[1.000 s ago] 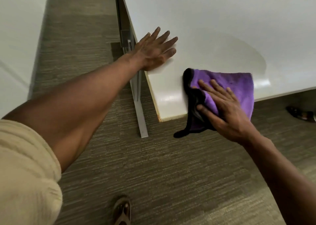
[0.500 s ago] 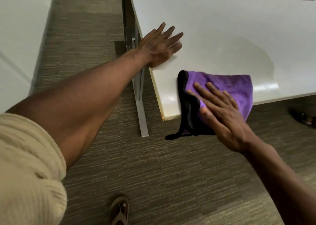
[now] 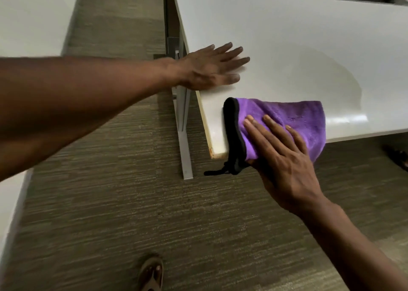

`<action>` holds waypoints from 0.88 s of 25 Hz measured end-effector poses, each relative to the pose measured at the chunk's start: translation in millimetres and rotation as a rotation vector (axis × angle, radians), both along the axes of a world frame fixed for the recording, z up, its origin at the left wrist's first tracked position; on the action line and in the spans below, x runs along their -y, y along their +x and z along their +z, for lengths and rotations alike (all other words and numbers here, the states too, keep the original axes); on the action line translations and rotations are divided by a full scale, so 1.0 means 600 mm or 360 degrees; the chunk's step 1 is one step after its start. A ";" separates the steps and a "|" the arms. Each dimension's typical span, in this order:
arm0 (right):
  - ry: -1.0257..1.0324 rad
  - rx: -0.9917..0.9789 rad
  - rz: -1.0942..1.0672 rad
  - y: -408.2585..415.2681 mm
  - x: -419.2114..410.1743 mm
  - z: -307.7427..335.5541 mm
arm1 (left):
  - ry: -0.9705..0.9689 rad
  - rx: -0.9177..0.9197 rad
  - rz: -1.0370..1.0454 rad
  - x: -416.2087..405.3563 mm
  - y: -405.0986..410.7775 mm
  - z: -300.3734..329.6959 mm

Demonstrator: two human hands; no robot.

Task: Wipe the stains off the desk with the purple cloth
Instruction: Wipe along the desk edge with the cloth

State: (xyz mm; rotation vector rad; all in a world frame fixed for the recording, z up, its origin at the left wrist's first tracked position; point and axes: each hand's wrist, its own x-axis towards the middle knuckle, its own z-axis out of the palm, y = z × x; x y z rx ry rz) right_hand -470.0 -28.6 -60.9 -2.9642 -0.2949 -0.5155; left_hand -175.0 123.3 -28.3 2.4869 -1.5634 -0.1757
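Right hand: right hand (image 3: pixel 284 160) lies flat on the purple cloth (image 3: pixel 293 118), fingers straight and slightly apart, pressing it down.
Left hand: left hand (image 3: pixel 209 69) rests palm-down on the desk (image 3: pixel 287 36), fingers straight, spread.
Cloth: at the desk's near corner, its black edge hanging over the front.
Writing: none readable.
Floor: carpet (image 3: pixel 110 202), sandalled foot (image 3: pixel 152 273).

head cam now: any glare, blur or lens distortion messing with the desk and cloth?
Head view: glare band on the desk beside the purple cloth; left hand slightly motion-blurred at the fingertips, right hand sharper; wide-angle bends the desk edges; a faint wet-looking arc shows above the cloth.
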 end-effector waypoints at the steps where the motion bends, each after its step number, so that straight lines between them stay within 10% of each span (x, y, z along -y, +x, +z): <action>1: 0.0047 0.0143 -0.0087 -0.004 0.000 -0.015 | -0.0020 -0.0011 0.0041 0.002 0.001 -0.002; 22: 0.0114 0.0404 0.0065 0.025 -0.083 -0.041 | -0.0132 0.0030 0.0355 0.003 -0.015 -0.005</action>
